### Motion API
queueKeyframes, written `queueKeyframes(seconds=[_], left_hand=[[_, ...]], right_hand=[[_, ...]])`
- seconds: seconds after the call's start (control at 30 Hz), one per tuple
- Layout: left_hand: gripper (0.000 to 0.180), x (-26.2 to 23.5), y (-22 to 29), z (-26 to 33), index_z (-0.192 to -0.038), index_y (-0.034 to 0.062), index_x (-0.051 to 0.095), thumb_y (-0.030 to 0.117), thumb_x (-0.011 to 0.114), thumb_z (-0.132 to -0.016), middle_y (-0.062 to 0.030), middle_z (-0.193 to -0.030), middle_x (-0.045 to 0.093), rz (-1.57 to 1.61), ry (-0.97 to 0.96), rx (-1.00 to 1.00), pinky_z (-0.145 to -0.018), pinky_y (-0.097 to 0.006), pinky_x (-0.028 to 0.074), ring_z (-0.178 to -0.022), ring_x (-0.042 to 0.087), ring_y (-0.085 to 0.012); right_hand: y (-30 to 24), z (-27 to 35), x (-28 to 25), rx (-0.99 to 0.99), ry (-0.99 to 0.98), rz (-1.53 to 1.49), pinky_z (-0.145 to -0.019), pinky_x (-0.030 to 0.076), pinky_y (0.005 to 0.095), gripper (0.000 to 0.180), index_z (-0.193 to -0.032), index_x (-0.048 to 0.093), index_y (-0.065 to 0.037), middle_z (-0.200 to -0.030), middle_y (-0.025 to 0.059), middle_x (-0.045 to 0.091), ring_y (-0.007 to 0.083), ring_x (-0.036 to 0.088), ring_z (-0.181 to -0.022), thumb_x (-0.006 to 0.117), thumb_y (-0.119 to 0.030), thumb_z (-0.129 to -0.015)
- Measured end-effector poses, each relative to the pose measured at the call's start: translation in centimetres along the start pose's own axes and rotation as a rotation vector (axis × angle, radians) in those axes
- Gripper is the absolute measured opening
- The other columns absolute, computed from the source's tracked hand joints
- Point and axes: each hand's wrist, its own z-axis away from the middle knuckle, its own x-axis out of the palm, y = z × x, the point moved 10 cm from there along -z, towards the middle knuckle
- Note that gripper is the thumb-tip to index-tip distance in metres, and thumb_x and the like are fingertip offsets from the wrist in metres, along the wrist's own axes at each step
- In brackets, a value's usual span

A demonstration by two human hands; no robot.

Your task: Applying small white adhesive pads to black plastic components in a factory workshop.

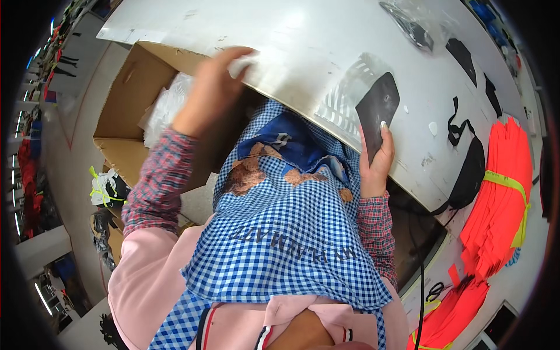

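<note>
My right hand (379, 160) grips a flat dark grey piece (378, 108) with a rounded far end and a small hole in it. My thumb presses on its face. Just left of the piece, a clear plastic bag with white stripes (344, 96) lies at the table edge, partly behind it. My left hand (213, 87) is raised between the cardboard box and the table edge, smeared by motion. Its thumb and forefinger are apart, and I see nothing between them.
The open cardboard box (119, 108) at left holds clear plastic bags (169, 108). On the white table (274, 35) lie black pieces (461, 58), a black pouch with a strap (469, 175) and a clear-bagged item (411, 26). Bundled orange-red fabric (504, 157) and scissors (434, 290) are at right.
</note>
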Motion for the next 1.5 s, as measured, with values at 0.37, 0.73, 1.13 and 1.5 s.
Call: queueKeyframes(seconds=[0.37,0.73,1.13,1.5], left_hand=[[0.031,19.1,6.0,3.1,-0.12,0.0022,0.063,0.009,0.064,-0.089,-0.0166,-0.133,0.057,0.091,-0.371,0.432,-0.105,-0.045,0.042,-0.128,0.051,-0.0346],[0.035,18.0,2.3,1.3,-0.126,-0.0023,0.058,0.008,0.06,-0.093,-0.0199,-0.118,0.064,0.497,-0.344,-0.023,-0.088,-0.039,0.054,-0.105,0.065,-0.0323],[0.047,21.3,0.8,0.8,-0.135,0.0011,0.052,0.016,0.068,-0.094,-0.0144,-0.114,0.066,0.692,-0.415,-0.253,-0.079,-0.029,0.054,-0.089,0.065,-0.0159],[0.038,20.4,0.7,0.7,-0.123,0.0001,0.062,0.012,0.071,-0.088,-0.0149,-0.099,0.068,0.485,-0.406,-0.234,-0.07,-0.032,0.054,-0.078,0.063,-0.0196]], right_hand=[[-1.4,0.7,1.5,-0.027,-0.044,0.002,-0.094,0.05,0.0314,0.021,-0.111,0.062,-0.002,-0.11,0.0079,0.066,0.018,0.063,-0.104,0.06,-0.019,-0.098],[-5.3,-3.1,3.6,-0.369,-0.132,0.657,-0.074,0.043,0.0212,0.016,-0.096,0.065,-0.001,-0.088,-0.0012,0.062,0.0058,0.053,-0.081,0.066,-0.017,-0.096],[-4.0,-5.3,5.3,-0.409,-0.184,0.964,-0.071,0.047,0.0247,0.021,-0.093,0.067,-0.003,-0.082,0.0016,0.066,0.0091,0.058,-0.076,0.071,-0.023,-0.09],[-5.4,-4.8,2.6,-0.459,0.049,1.133,-0.067,0.052,0.0327,0.022,-0.091,0.066,-0.002,-0.087,0.0094,0.07,0.0181,0.065,-0.068,0.072,-0.022,-0.088]])
